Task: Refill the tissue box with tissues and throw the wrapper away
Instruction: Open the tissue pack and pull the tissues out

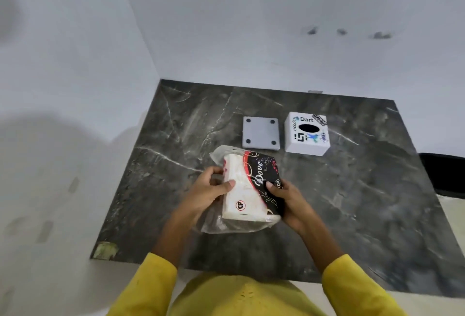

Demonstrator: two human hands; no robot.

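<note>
A tissue pack [247, 191] in a clear plastic wrapper printed white, red and black sits low over the dark marble counter [352, 189]. My left hand [210, 192] grips its white left side, and my right hand [289, 202] grips its black right side. Loose wrapper plastic [219, 225] bulges out below and above the pack. Farther back stands the white tissue box [305, 134], covered in stickers, with a dark oval opening on top. Its grey base plate [261, 133], with four dark feet facing up, lies just left of the box.
White walls close the counter at the left and back. A dark object [445, 174] sits off the counter's right edge. The counter's front edge runs just before my yellow sleeves [151, 288].
</note>
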